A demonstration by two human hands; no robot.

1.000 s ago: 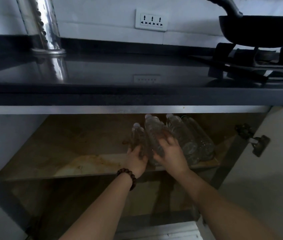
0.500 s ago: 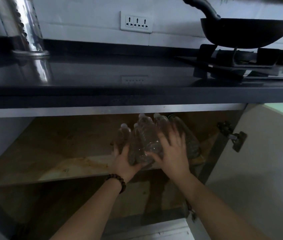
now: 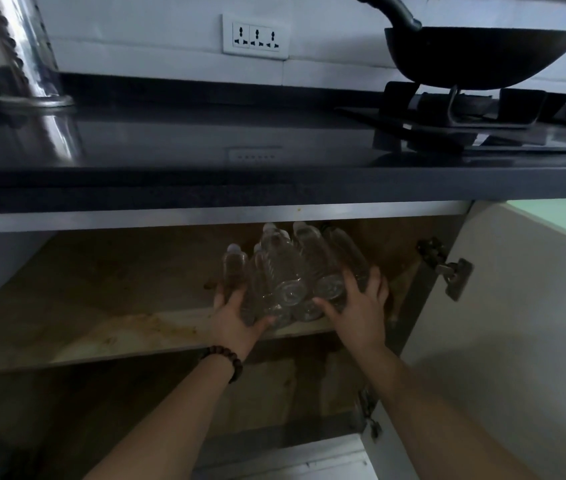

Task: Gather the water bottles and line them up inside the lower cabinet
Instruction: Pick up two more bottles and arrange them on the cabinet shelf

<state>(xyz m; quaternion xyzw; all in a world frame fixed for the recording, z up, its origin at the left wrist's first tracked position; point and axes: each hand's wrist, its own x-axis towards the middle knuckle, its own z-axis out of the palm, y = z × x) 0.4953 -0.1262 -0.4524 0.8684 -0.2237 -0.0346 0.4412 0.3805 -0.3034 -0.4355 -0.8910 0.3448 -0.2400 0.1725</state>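
Corralling a heap of clear water bottles [image 3: 285, 271] on the upper shelf [image 3: 108, 327] of the open lower cabinet, both hands at work.

Left hand [image 3: 236, 318] cups the left flank of the heap, fingers curled against the outermost bottle, thumb under the bases; its grip holds that bottle. Right hand [image 3: 357, 306] lies with fingers spread and fairly straight against the right flank, pressing, not clasping. The bottles lie on their sides, caps toward the back, bases toward the shelf's front edge, at least one stacked on the others. Compared with half a second ago, the right hand has slid off the top of the heap to its right side, exposing the round bases, and the left has closed in lower. Judgement: bottles are gathered and inside the cabinet, but heaped, not yet lined up. Cabinet door [image 3: 503, 341] stands open at right.
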